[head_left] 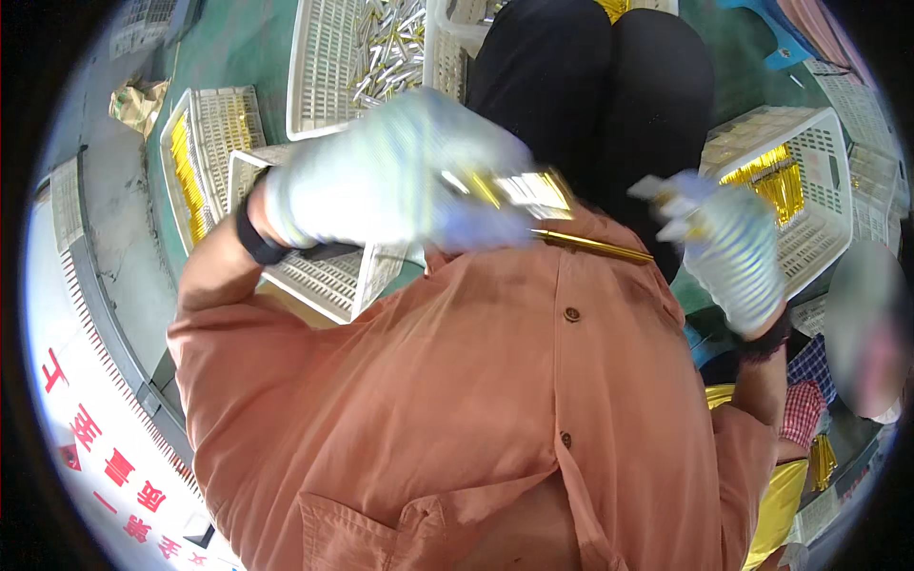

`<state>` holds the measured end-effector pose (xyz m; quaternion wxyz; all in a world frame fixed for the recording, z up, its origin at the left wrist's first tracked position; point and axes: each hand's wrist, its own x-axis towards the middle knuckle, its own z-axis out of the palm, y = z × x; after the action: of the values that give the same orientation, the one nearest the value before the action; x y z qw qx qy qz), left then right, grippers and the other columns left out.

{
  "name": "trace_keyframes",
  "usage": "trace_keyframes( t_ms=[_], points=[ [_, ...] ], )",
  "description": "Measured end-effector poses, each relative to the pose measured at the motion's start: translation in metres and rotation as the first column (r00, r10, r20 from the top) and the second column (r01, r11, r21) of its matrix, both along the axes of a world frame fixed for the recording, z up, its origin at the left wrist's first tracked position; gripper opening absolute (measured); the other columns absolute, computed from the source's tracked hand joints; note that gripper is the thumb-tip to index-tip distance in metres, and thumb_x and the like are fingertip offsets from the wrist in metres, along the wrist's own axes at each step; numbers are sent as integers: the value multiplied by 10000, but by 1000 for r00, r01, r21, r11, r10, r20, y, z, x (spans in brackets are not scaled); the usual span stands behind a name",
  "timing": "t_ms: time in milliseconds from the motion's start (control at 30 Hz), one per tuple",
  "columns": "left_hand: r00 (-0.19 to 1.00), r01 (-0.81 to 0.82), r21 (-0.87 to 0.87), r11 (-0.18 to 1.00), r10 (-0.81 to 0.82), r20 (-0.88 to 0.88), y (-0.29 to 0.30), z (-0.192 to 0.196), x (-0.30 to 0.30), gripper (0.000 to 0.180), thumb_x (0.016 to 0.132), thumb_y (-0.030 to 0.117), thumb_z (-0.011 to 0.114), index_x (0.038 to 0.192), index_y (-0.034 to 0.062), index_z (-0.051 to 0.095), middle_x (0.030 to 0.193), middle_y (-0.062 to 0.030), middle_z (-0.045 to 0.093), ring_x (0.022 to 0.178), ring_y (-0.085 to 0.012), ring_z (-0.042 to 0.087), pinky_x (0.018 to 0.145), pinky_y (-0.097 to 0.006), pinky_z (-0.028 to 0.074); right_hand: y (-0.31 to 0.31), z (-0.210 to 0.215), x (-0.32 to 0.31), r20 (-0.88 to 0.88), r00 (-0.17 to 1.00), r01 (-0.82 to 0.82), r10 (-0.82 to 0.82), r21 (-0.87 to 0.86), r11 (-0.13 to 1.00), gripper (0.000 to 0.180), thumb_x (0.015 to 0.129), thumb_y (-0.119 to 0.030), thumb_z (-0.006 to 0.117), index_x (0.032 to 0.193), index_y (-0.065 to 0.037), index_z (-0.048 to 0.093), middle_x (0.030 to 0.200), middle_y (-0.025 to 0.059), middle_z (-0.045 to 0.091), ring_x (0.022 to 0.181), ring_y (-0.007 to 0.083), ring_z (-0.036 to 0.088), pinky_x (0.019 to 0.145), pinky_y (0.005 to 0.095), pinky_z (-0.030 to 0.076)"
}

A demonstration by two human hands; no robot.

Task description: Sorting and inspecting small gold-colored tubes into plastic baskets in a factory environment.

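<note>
Left hand point(405, 176), gloved, grips gold-silver tubes point(541, 193) (motion-blurred, count unclear). Right hand point(735, 249), also gloved, well apart, near white basket point(836, 190) holding gold pieces point(783, 190). Loose silvery pieces point(392, 52) in crate point(319, 86), upper left.

Green floor point(267, 57), grey surface point(124, 200) with dark marks at left, brightly lit white panel point(81, 352) bearing large red characters point(119, 466) at lower left.

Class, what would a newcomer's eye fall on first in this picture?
First, the salmon shirt filling the lower middle. Above it, the pale-gloved left hand holds shiny gold and silver pieces; the gloved right hand is blurred farther right. A white crate of slim rods sits top, left of centre.
</note>
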<state>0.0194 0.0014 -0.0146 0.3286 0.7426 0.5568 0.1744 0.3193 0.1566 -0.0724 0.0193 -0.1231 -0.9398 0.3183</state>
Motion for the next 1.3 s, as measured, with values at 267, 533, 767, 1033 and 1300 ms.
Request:
trace_keyframes(
  t_ms=[267, 533, 767, 1033, 1300],
  points=[
    [699, -260, 133, 956, 281, -657, -30, -120, -211, 612, 848, 345, 785, 1390, 105, 635, 1031, -124, 732, 933, -287, 691, 827, -405, 555, -23, 5, -15, 2, 999, 51, -51, -119, 992, 243, 1007, -202, 620, 1208, -156, 748, 1166, 109, 717, 1038, 334, 705, 853, 443, 576],
    [992, -126, 49, 991, 125, 25, -47, -76, -48, 269, 962, 273, 712, 1097, 42, 747, 997, -168, 759, 927, -361, 734, 827, -445, 579, -99, -55, -61, 378, 900, -115, 216, -273, 955, 274, 905, -278, 659, 960, -45, 792, 928, 237, 759, 901, 429, 744, 741, 498, 577],
    [982, 176, -154, 972, -185, -44, -58, -77, 18, 342, 1011, 399, 615, 1050, 74, 716, 856, -173, 719, 818, -401, 698, 733, -485, 550, -83, -28, -53, 313, 943, -71, 109, -130, 989, 256, 892, -265, 710, 1040, -58, 733, 984, 163, 723, 942, 394, 711, 784, 511, 567],
    [875, 275, 410, 870, -49, -482, -21, -54, 15, 170, 938, 304, 667, 881, 147, 633, 735, -54, 570, 661, -285, 588, 607, -445, 430, -88, -28, -55, 76, 966, 259, -247, -301, 918, 334, 1010, -343, 665, 1125, -33, 715, 968, 227, 742, 889, 428, 719, 767, 511, 573],
    [970, 195, -161, 968, -214, -115, -40, -17, 2, 181, 961, 292, 637, 959, 124, 703, 770, -105, 645, 762, -329, 700, 673, -472, 548, -91, 20, -30, -8, 996, -86, 86, 2, 996, 265, 888, -229, 698, 1108, -82, 683, 906, 152, 732, 844, 386, 728, 705, 478, 573]
  ],
)
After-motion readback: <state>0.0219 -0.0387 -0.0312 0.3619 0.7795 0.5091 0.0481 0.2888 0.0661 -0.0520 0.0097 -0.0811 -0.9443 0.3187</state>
